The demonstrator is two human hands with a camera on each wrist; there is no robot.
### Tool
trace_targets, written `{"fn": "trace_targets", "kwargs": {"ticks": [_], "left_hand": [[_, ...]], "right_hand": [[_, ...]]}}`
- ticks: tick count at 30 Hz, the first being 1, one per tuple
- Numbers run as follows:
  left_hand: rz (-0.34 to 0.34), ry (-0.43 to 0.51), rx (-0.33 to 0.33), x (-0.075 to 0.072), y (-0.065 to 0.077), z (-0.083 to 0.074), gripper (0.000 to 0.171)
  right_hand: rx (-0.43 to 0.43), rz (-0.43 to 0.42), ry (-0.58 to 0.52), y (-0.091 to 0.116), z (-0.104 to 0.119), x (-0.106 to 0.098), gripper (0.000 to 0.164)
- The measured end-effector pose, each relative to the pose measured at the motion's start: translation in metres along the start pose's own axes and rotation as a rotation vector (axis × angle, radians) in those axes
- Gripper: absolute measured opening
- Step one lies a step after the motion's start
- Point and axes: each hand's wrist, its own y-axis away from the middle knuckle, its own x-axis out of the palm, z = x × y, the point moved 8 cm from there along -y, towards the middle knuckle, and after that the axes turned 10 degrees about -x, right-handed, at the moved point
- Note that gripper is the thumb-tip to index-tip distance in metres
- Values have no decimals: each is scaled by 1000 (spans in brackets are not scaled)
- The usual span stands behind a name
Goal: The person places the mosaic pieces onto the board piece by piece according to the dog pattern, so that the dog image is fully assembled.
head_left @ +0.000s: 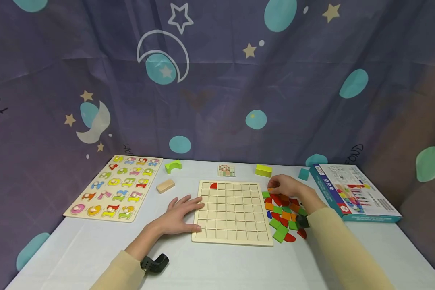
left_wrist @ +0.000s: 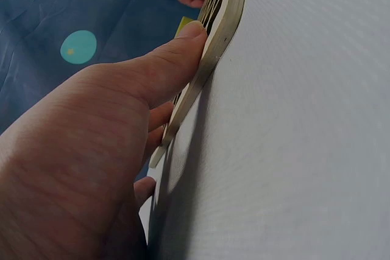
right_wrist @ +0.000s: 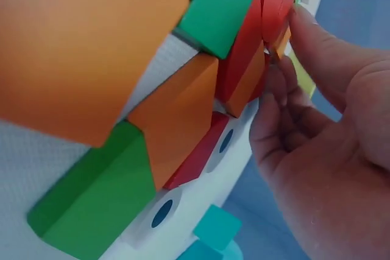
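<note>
A square wooden grid board [head_left: 235, 214] lies in the middle of the table, with a red quarter-circle piece [head_left: 214, 185] in its top row. My left hand [head_left: 179, 216] rests at the board's left edge, fingers spread; in the left wrist view its thumb [left_wrist: 173, 59] lies against the board's rim. To the right of the board is a loose heap of red, green, orange and blue pieces [head_left: 280, 233]. At the heap's far end my right hand [head_left: 287, 187] pinches an orange piece [head_left: 271, 189] between thumb and fingertips, close beside red pieces [right_wrist: 275, 7].
A number puzzle board [head_left: 108, 193] lies at the left, and a flat teal-edged box [head_left: 355, 193] at the right. Behind the grid board are a small pattern card [head_left: 226, 170], a yellow block [head_left: 263, 170], a green arch [head_left: 173, 166], a plain wooden block [head_left: 165, 185] and a teal block [head_left: 303, 174].
</note>
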Motion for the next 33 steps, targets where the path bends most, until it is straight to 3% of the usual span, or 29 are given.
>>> {"fn": "trace_targets", "kwargs": {"ticks": [5, 12, 18, 23, 28, 33], "left_hand": [[3, 0, -1, -2, 0, 0, 75], [8, -2, -3, 0, 0, 1, 75], [11, -13, -3, 1, -2, 0, 75], [11, -19, -3, 0, -2, 0, 75], [12, -19, -18, 0, -2, 3, 75], [16, -18, -14, 1, -1, 3, 75]], "right_hand": [[2, -19, -12, -1, 0, -3, 12], [-182, -76, -17, -22, 38, -7, 7], [-279, -41, -99, -49, 80, 14, 6], [-332, -29, -84, -69, 110, 33, 7], [-361, -38, -21, -87, 124, 48, 5], [-336, -37, 9, -93, 125, 56, 5]]}}
